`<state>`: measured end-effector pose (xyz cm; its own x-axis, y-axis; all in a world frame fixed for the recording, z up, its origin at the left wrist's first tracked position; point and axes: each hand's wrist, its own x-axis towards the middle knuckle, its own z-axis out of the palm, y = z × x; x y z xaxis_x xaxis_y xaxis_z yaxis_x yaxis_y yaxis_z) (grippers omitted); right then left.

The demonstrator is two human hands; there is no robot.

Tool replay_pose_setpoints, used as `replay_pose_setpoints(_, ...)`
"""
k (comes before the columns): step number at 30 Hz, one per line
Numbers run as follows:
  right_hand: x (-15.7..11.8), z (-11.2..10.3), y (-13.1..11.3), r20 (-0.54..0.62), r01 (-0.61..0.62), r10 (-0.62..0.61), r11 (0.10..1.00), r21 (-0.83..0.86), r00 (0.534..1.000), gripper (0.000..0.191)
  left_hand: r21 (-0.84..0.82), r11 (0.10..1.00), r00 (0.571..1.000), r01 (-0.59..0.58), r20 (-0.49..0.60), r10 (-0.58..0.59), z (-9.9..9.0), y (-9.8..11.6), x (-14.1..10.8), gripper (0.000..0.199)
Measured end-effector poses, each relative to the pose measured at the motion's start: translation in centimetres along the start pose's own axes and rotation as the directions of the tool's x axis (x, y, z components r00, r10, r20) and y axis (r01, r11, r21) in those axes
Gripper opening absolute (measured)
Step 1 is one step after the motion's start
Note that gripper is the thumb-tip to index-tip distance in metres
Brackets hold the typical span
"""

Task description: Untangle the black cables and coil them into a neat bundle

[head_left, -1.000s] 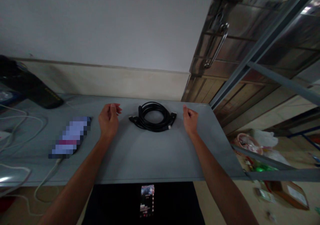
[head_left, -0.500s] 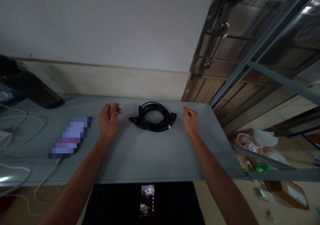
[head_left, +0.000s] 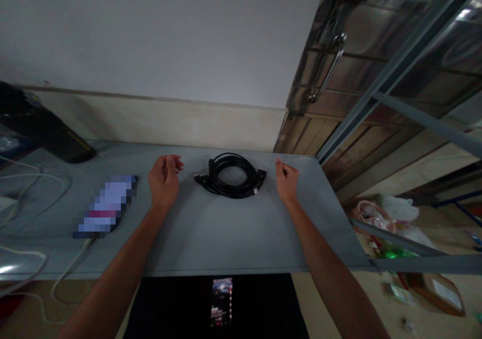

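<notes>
A coiled black cable (head_left: 241,192) lies on the grey tabletop (head_left: 226,238), its bundled loops forming a ring with dark plugs at both sides and a light connector tip at the lower right. To the left of the coil rests my left hand (head_left: 163,178), loosely curled, with its fingertips pointing toward the cable and nothing seen in it. My right hand (head_left: 286,179) is on the other side, closed in a loose fist with the thumb on top; no object shows in it. Neither hand touches the cable.
A phone with a blurred screen (head_left: 107,206) lies at left, a white cord (head_left: 71,263) plugged into it. Behind it leans a black cylindrical object (head_left: 48,128). Another lit phone (head_left: 222,301) sits on dark cloth below the table edge. A metal frame (head_left: 376,98) stands at right.
Both hands and the coiled cable have stayed in place. Only the picture on the lower phone's screen differs slightly.
</notes>
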<state>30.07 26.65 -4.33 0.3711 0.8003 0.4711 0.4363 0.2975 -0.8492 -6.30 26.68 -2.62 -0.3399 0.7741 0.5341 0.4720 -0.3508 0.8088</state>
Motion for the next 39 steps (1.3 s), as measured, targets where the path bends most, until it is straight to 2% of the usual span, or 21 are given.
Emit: replay_pose_setpoints(39,0.06,0.09,0.19,-0.007,-0.015,0.015,1.0,0.007,1.0,0.071,-0.022,1.0,1.0,0.013,0.004,-0.012,0.13,0.12,-0.14,0.042)
